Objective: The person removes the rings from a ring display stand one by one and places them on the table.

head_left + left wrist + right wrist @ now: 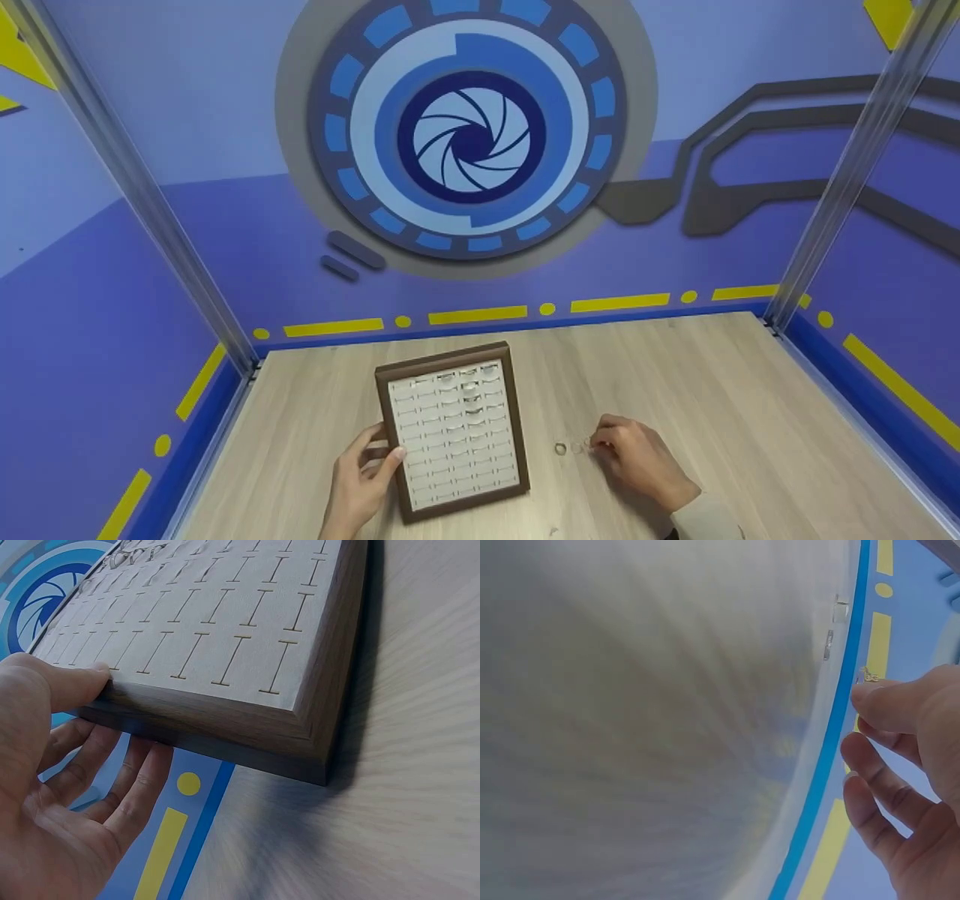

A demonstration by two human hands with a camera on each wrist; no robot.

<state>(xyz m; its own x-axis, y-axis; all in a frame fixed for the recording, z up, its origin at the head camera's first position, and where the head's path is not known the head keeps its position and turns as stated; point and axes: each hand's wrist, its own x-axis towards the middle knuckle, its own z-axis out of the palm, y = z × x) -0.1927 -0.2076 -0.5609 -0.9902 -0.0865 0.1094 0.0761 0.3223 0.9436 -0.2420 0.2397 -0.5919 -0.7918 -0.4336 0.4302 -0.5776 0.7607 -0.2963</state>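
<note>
My left hand (360,476) grips the left edge of a brown-framed ring display case (514,420), thumb on the front and fingers behind. The case is tilted up toward the camera. Its pale slotted pad carries several rings (471,388) in the upper rows; the lower slots hold none. To the right of the case, my right hand (641,457) pinches a small gold-coloured ring (868,675) between thumb and index finger. Just left of these fingertips, a ring (560,448) and a clearer, fainter ring (577,448) lie on the table.
A pale wood-grain table (675,375) is under both hands. Blue printed panels (225,240) with metal corner posts (847,172) stand at the back and sides. A tiny object (553,531) lies at the table's near edge.
</note>
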